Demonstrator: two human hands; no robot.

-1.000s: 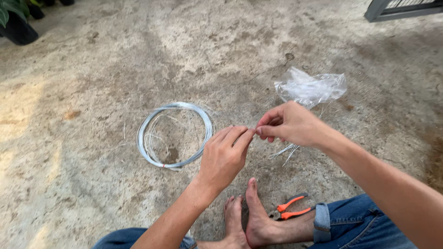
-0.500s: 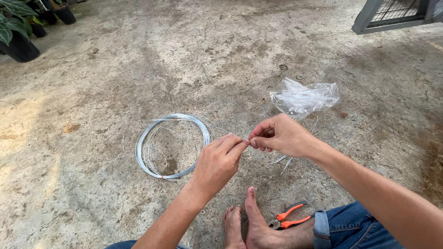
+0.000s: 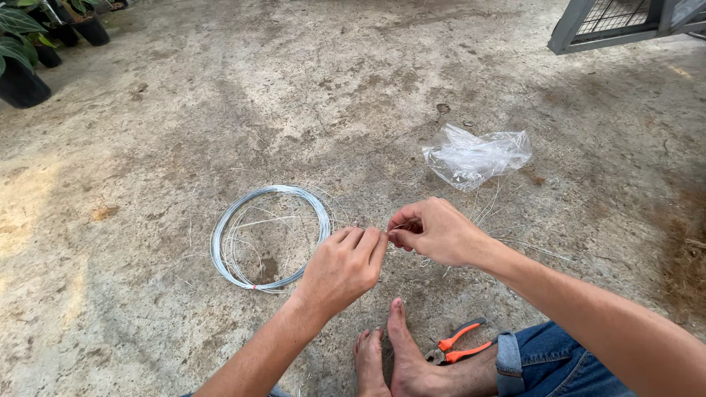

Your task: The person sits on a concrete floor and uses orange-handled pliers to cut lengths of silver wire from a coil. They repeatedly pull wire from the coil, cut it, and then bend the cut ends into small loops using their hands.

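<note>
My left hand (image 3: 344, 266) and my right hand (image 3: 432, 232) meet fingertip to fingertip above the concrete floor, both pinching a thin piece of silver wire (image 3: 387, 229) between them. A round coil of silver wire (image 3: 266, 237) lies flat on the floor just left of my left hand. Several cut lengths of wire (image 3: 507, 239) lie scattered to the right of my right hand.
A crumpled clear plastic bag (image 3: 474, 156) lies beyond my right hand. Orange-handled pliers (image 3: 457, 344) rest by my bare feet (image 3: 397, 356). Potted plants (image 3: 29, 51) stand at the far left, and a grey metal frame (image 3: 625, 22) at the far right.
My view has tilted up slightly, so everything sits lower in frame. Both hands stay together, pinching the wire, with little visible movement.
</note>
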